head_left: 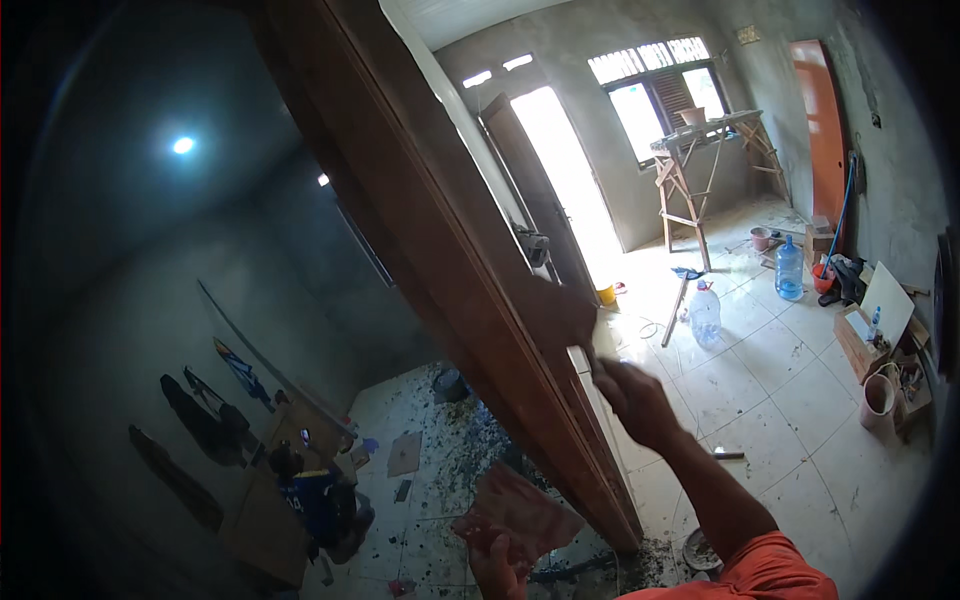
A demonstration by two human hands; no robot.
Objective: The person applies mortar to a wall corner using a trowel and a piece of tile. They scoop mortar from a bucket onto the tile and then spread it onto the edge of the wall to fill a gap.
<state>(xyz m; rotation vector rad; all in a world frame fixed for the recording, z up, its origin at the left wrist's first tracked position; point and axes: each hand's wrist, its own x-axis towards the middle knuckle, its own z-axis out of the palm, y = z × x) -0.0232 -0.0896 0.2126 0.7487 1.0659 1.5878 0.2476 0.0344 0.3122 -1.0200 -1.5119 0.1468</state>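
Note:
A brown wooden door frame rises at a slant through the middle of the view. My right hand is closed round the handle of a broad, flat trowel-like tool, whose dark blade lies against or very near the frame's right side. Exactly where the blade touches, I cannot tell. Low in the view, my left hand grips a reddish-brown, smeared flat sheet at its lower left edge, left of the frame's foot. The sheet's material is unclear.
Left of the frame, a person crouches in a dim room beside wooden furniture; debris litters that floor. To the right are a trestle scaffold, water bottles, a bucket, a leaning orange panel and a round pan.

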